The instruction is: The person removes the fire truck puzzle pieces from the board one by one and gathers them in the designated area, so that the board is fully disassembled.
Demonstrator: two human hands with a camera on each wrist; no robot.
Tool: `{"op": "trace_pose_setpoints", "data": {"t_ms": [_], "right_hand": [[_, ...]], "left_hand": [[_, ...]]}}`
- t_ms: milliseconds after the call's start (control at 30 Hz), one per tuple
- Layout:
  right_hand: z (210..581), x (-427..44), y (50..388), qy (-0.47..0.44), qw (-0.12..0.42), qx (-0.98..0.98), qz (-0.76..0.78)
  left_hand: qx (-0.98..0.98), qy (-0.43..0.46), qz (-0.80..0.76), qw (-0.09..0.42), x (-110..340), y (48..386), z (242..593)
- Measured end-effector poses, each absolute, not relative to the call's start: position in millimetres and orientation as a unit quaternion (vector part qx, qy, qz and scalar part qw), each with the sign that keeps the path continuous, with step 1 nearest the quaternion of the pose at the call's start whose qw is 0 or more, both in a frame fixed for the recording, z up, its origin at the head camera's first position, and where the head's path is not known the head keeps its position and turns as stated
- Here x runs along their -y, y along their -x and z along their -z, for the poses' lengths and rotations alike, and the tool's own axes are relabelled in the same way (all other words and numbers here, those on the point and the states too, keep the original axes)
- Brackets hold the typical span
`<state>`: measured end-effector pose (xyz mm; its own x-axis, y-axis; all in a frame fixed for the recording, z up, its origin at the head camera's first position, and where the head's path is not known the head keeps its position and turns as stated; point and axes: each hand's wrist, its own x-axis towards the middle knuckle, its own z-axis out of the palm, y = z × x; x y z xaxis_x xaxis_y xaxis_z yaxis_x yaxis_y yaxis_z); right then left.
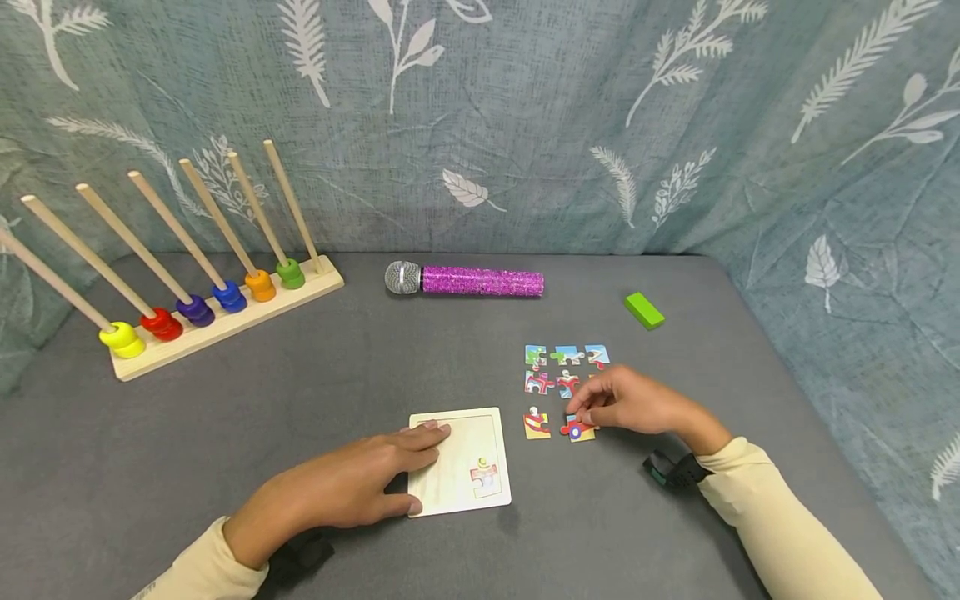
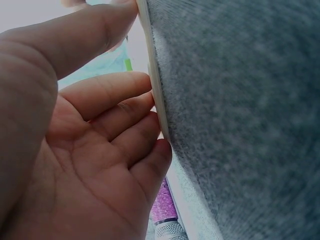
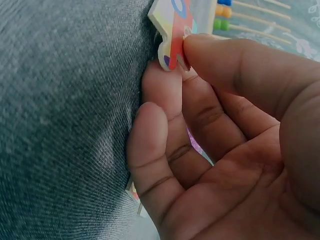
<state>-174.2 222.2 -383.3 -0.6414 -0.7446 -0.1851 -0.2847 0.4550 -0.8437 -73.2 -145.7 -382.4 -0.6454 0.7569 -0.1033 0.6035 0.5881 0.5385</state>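
Observation:
A square wooden puzzle tray [image 1: 457, 454] lies on the table with one puzzle piece [image 1: 485, 477] at its lower right. My left hand [image 1: 360, 475] rests on the tray's left side, fingers fairly straight; the left wrist view shows the fingertips [image 2: 135, 82] against its edge. To the right, my right hand [image 1: 637, 400] pinches a red and yellow puzzle piece with a blue wheel [image 1: 579, 429]. In the right wrist view the thumb lies on this piece [image 3: 175, 35], which appears tilted. Several loose pieces [image 1: 537, 382] are laid in rows beside that hand, which partly hides some.
A wooden peg stand [image 1: 225, 321] with coloured beads occupies the back left. The purple glittery microphone [image 1: 480, 281] lies at the back middle, and a green block [image 1: 644, 310] at the back right. Behind the table hangs a leaf-patterned curtain [image 1: 480, 125].

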Motion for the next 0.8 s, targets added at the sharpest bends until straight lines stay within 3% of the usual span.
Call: {"op": "trace_pose_setpoints", "data": {"t_ms": [433,800], "right_hand": [[385.4,-222.0,173.8,0.297,0.248,-0.814,0.433],[384.9,-219.9,174.9,0.316,0.259,-0.807,0.426]], "left_hand": [[-0.879,-0.384,-0.235,0.159,146.4,72.6,382.4],[-0.881,-0.378,-0.235,0.162,145.8,72.5,382.8]]}}
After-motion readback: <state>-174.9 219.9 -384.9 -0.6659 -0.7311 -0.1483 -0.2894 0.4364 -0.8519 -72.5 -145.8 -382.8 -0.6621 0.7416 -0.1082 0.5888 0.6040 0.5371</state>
